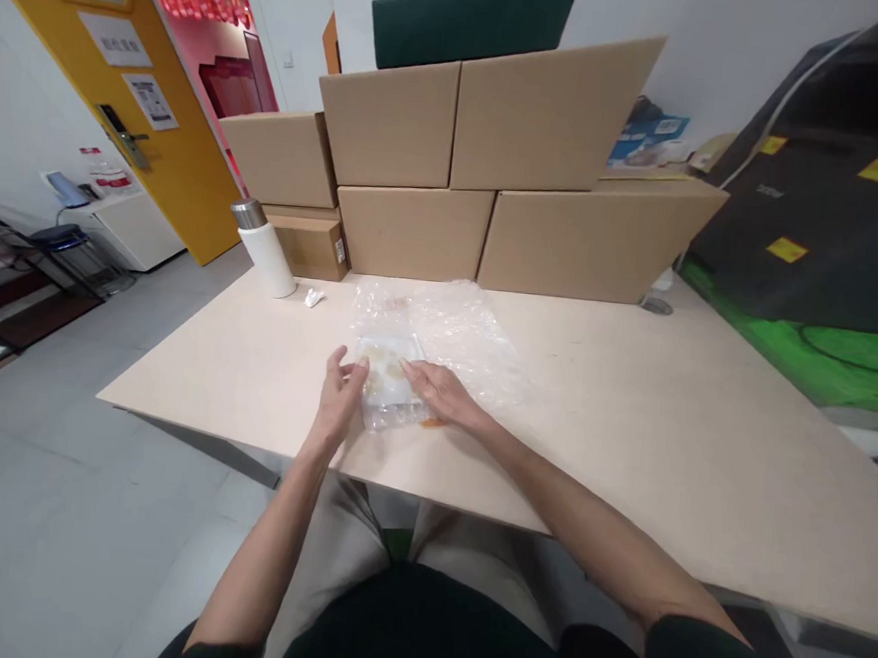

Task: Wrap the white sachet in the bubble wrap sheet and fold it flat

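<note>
Counter [629, 402]: pale wood-finish top, broad, mostly bare in the near half.

Cardboard boxes [544, 116]: plain brown, stacked in two tiers along the far edge of the counter; closed.

Bubble wrap sheet [468, 341]: clear, crumpled, lying flat at mid-counter just behind the hands.

Flask [265, 252]: white body, steel cap, upright at the far left corner, well apart from the hands.

Wrapped packet [389, 376]: small, rectangular, sheathed in clear film, flat on the counter at the near edge of the sheet, between the two hands. Pale yellowish contents, not identifiable. Judged light, soft-skinned and slippery, likely to crinkle and slide rather than resist. Best taken by its two long edges, one hand on each, with the counter carrying the underside.

Left hand [340, 397]: fingers loosely curved, tips against the packet's left edge, not closed round it.

Right hand [441, 394]: laid nearly flat, fingers spread over the packet's right edge, gripping nothing.

White scrap [313, 298]: crumpled, beside the flask.
</note>
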A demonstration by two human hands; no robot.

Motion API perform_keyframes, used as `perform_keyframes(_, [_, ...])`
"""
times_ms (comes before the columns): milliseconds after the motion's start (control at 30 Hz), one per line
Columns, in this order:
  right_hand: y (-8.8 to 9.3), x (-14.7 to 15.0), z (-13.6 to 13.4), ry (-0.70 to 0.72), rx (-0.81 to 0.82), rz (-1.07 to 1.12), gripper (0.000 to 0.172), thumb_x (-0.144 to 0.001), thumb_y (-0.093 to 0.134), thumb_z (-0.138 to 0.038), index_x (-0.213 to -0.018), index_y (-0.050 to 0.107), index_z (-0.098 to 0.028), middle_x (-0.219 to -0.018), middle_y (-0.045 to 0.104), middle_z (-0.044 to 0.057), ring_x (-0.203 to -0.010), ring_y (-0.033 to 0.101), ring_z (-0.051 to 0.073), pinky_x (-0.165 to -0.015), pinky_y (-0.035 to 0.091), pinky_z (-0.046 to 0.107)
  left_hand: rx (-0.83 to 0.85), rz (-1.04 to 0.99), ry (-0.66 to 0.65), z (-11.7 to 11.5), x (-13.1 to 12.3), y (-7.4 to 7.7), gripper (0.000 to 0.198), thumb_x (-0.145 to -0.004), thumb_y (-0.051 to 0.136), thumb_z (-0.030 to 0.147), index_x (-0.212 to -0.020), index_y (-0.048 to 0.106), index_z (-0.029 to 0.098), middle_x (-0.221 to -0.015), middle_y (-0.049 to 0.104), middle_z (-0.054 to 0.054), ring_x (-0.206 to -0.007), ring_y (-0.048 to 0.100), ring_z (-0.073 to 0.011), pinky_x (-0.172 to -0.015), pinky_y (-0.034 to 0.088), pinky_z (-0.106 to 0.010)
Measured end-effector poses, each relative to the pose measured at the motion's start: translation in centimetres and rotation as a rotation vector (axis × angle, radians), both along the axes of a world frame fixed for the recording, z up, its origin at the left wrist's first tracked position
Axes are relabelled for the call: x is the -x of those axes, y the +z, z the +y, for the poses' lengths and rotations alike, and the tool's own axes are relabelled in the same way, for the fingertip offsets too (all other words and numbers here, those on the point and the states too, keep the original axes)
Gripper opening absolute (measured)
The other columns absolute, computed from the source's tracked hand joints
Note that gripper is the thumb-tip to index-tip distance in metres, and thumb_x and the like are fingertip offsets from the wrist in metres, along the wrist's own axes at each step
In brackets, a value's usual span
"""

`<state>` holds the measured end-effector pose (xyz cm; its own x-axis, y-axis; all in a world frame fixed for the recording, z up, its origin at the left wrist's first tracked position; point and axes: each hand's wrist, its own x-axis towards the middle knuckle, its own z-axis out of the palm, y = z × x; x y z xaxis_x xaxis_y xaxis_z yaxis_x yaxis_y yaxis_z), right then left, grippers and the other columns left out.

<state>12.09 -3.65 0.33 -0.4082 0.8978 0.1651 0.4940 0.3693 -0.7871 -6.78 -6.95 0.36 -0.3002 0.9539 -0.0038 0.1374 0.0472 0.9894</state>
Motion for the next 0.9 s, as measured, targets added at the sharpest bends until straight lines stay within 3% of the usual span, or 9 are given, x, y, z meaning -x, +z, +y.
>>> perform_keyframes(167, [-0.2,-2.0,0.4,-0.057,0.334,0.482,0.049,-0.085,0.055,-0.066,-0.097,0.071,-0.021,-0.101,0.071,0.006,-0.093,0.062,0.021,-0.082,0.045,0.032,-0.293,-0.062,-0.163,0.8,-4.6,1.4,0.056,-0.094,0.049,0.053,-0.139,0.040,0.021,-0.137,0.055,-0.015,-0.111,0.060,-0.0228,-0.090,0.050,-0.038])
perform_keyframes(300, [-0.8,-5.2,0.6,-0.127,0.437,0.726,0.048,-0.075,0.066,-0.063,-0.088,0.072,-0.017,-0.084,0.071,0.005,-0.077,0.062,0.019,-0.073,0.047,0.031,-0.468,0.299,-0.354,2.4,-9.2,0.5,0.045,-0.098,0.041,0.045,-0.134,0.053,0.020,-0.145,0.052,-0.013,-0.132,0.048,-0.0273,-0.108,0.039,-0.047])
perform_keyframes(400, [-1.3,-8.7,1.0,-0.292,0.291,0.606,0.036,-0.072,0.069,-0.052,-0.082,0.071,-0.017,-0.083,0.070,0.004,-0.079,0.063,0.021,-0.073,0.048,0.032,-0.397,0.659,-0.451,3.5,-11.8,-0.5,0.047,-0.098,0.039,0.040,-0.142,0.050,0.025,-0.155,0.043,-0.009,-0.139,0.038,-0.0317,-0.111,0.031,-0.054])
perform_keyframes(500, [-1.7,-11.6,1.7,-0.515,0.043,0.340,0.022,-0.075,0.063,-0.037,-0.084,0.072,-0.019,-0.101,0.072,0.008,-0.097,0.063,0.025,-0.089,0.047,0.037,-0.282,0.955,-0.488,4.1,-13.8,-1.3,0.047,-0.099,0.040,0.040,-0.143,0.051,0.029,-0.158,0.039,-0.006,-0.140,0.035,-0.0363,-0.108,0.031,-0.057])
perform_keyframes(567, [-1.9,-12.6,2.5,-0.616,-0.035,0.205,0.025,-0.080,0.056,-0.035,-0.092,0.072,-0.020,-0.110,0.071,0.010,-0.106,0.061,0.025,-0.097,0.044,0.039,-0.276,1.103,-0.461,4.3,-14.7,-1.9,0.046,-0.099,0.041,0.039,-0.142,0.052,0.027,-0.157,0.040,-0.008,-0.140,0.035,-0.0370,-0.108,0.031,-0.056])
perform_keyframes(667, [-2.0,-12.4,4.4,-0.625,0.059,0.123,0.036,-0.087,0.051,-0.045,-0.106,0.068,-0.018,-0.112,0.070,0.010,-0.104,0.062,0.023,-0.094,0.046,0.037,-0.308,1.213,-0.415,4.3,-15.6,-2.5,0.047,-0.099,0.040,0.037,-0.143,0.052,0.024,-0.155,0.042,-0.012,-0.141,0.035,-0.0361,-0.109,0.030,-0.055])
perform_keyframes(733, [-1.7,-11.5,5.9,-0.613,0.150,0.129,0.041,-0.084,0.059,-0.049,-0.109,0.066,-0.017,-0.109,0.070,0.010,-0.102,0.063,0.023,-0.089,0.047,0.033,-0.321,1.209,-0.418,4.3,-15.7,-2.6,0.047,-0.099,0.041,0.036,-0.144,0.050,0.025,-0.155,0.042,-0.012,-0.141,0.035,-0.0361,-0.109,0.029,-0.055])
perform_keyframes(900, [-0.2,-9.3,7.5,-0.504,0.355,0.369,0.033,-0.066,0.079,-0.036,-0.085,0.064,-0.014,-0.078,0.068,0.004,-0.079,0.063,0.020,-0.070,0.048,0.028,-0.290,1.015,-0.493,4.5,-14.1,-1.9,0.047,-0.099,0.041,0.042,-0.143,0.051,0.027,-0.155,0.042,-0.012,-0.140,0.037,-0.0364,-0.108,0.030,-0.058])
